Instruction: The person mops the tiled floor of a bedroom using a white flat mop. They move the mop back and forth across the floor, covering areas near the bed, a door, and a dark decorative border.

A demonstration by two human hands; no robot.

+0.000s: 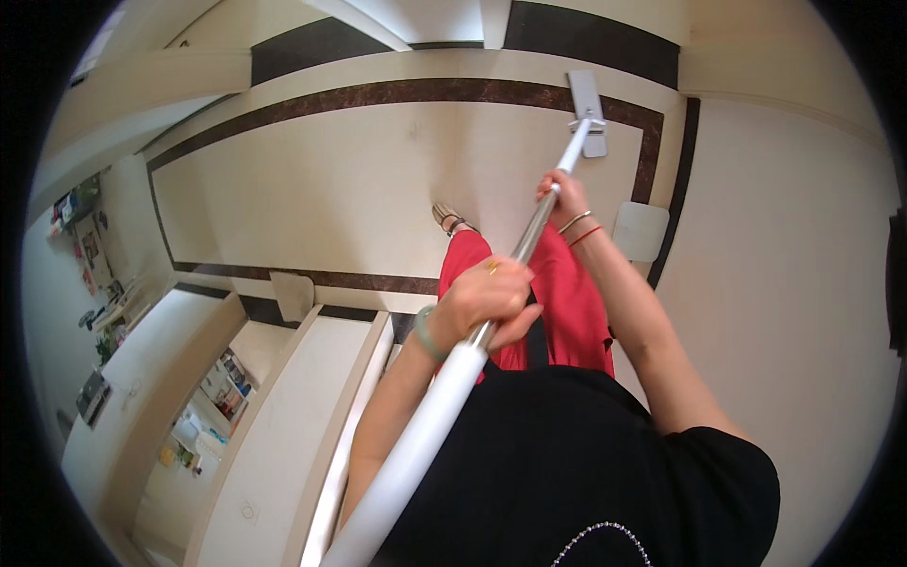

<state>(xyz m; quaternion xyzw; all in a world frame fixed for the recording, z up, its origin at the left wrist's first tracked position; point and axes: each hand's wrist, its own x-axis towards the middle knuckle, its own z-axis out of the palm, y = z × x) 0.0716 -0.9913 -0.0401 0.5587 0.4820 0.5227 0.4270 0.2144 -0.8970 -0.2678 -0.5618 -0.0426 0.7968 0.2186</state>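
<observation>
A flat mop (416, 458) slants across the view, its thick white upper handle running past my body at the lower left. My left hand (484, 300), with a green bangle on its wrist, is wrapped round the metal part of the pole just above the white grip. Farther down, my right hand (565, 198) closes round the pole near its lower white section. The mop's flat grey-white head (585, 94) rests on the floor at the far right, across the dark border strip. Whatever cloth lies under the head is hidden.
Pale floor tiles (312, 180) have a dark brown border (378, 92). A wall (784, 236) rises on the right, with a whitish square panel (641, 231) beside its dark skirting. A doorway (444, 21) lies ahead; an open door (293, 425) stands at left. My sandalled foot (448, 217) is mid-floor.
</observation>
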